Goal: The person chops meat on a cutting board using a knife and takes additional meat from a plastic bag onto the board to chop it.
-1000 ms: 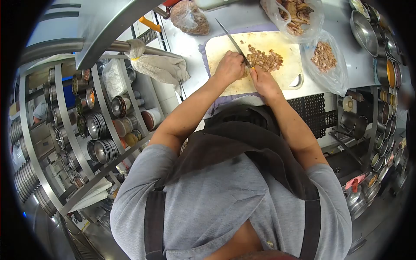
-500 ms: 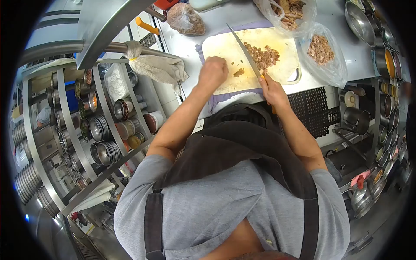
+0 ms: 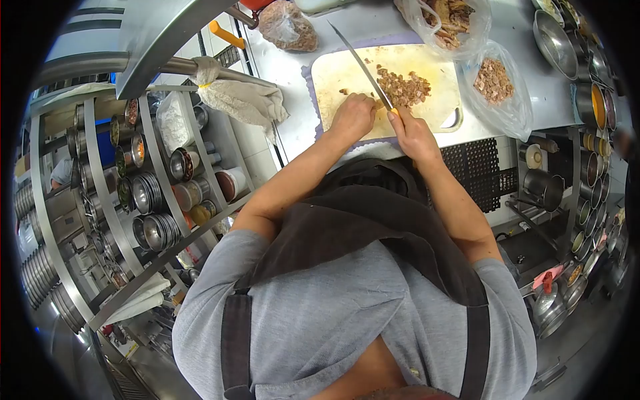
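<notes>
My right hand (image 3: pixel 414 138) is closed round the yellow handle of a long kitchen knife (image 3: pixel 365 71). The blade slants up and left across a pale cutting board (image 3: pixel 333 73). Just left of the blade, my left hand (image 3: pixel 353 119) rests on the board with its fingers curled. Whatever lies under those fingertips is hidden. Chopped brown meat (image 3: pixel 405 88) is heaped right of the blade, and a few small bits (image 3: pixel 344 91) lie above my left hand.
A purple cloth (image 3: pixel 309 77) lies beneath the board. To the right are a plastic bag of diced meat (image 3: pixel 493 81) and a bag of larger pieces (image 3: pixel 453 20). Another filled bag (image 3: pixel 288 28) sits at the back left. A cloth (image 3: pixel 243 103) hangs on the rail; metal bowls (image 3: pixel 555 43) stand far right.
My left hand has moved right, close to the blade, covering the spot where a brown meat piece lay. The knife and my right hand have shifted slightly left.
</notes>
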`<action>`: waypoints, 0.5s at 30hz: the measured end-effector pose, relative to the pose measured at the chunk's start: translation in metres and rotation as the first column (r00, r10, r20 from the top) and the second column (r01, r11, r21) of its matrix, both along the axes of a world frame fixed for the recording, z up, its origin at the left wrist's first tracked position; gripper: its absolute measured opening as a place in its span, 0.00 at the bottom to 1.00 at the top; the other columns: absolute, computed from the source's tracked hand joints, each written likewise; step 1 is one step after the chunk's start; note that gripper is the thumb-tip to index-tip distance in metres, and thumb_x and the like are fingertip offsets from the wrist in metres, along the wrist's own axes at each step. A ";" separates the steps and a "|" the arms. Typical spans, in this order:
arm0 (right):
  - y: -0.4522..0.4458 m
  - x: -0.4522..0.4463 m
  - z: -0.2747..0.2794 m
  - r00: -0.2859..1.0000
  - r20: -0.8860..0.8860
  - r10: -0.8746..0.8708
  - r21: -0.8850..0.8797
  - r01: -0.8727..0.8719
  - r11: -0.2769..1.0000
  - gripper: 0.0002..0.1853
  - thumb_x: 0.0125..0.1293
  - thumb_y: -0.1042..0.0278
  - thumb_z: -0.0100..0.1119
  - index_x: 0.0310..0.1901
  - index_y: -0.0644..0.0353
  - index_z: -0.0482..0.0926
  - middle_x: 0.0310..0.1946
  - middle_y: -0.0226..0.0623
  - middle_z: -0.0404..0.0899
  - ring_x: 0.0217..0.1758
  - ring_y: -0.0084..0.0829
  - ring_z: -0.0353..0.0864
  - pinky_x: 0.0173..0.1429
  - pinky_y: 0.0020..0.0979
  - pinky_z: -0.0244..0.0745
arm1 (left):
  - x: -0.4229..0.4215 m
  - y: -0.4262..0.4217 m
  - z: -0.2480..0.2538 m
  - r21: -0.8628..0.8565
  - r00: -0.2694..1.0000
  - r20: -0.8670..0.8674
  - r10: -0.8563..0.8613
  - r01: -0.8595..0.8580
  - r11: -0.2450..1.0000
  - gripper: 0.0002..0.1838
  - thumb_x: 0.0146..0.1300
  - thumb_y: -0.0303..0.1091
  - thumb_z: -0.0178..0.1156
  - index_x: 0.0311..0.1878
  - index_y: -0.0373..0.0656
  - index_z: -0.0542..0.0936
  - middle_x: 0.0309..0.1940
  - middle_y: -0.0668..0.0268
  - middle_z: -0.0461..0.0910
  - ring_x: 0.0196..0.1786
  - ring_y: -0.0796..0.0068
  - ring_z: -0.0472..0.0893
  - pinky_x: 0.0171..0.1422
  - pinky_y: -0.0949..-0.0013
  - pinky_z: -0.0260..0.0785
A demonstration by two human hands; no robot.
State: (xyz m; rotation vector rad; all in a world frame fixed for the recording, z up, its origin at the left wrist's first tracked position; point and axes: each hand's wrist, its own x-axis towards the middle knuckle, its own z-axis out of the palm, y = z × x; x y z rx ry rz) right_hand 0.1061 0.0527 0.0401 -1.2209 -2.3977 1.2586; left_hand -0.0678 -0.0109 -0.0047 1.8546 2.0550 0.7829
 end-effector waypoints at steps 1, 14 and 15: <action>0.001 -0.004 -0.008 1.000 0.023 0.007 -0.008 -0.007 1.000 0.20 0.76 0.51 0.45 0.49 0.62 0.75 0.28 0.62 0.80 0.36 0.61 0.81 0.41 0.57 0.72 | -0.001 0.001 -0.001 -0.001 1.000 0.003 -0.010 0.010 1.000 0.05 0.57 0.28 0.62 0.33 0.37 0.83 0.32 0.53 0.81 0.40 0.51 0.79 0.49 0.54 0.72; 0.001 -0.005 -0.011 0.999 0.033 0.010 -0.022 -0.009 1.000 0.20 0.77 0.52 0.44 0.47 0.63 0.75 0.27 0.61 0.80 0.35 0.62 0.80 0.41 0.56 0.73 | -0.002 0.002 -0.005 0.006 1.000 0.012 -0.010 0.010 1.000 0.04 0.57 0.27 0.62 0.32 0.37 0.82 0.30 0.54 0.81 0.39 0.51 0.79 0.49 0.54 0.72; 0.000 -0.007 -0.018 0.999 0.051 0.009 -0.024 -0.008 1.000 0.20 0.77 0.52 0.44 0.47 0.63 0.75 0.27 0.61 0.80 0.35 0.62 0.80 0.41 0.56 0.73 | -0.002 0.002 -0.005 0.007 1.000 0.011 -0.011 0.011 1.000 0.04 0.57 0.27 0.62 0.32 0.37 0.82 0.30 0.54 0.81 0.39 0.51 0.79 0.49 0.54 0.72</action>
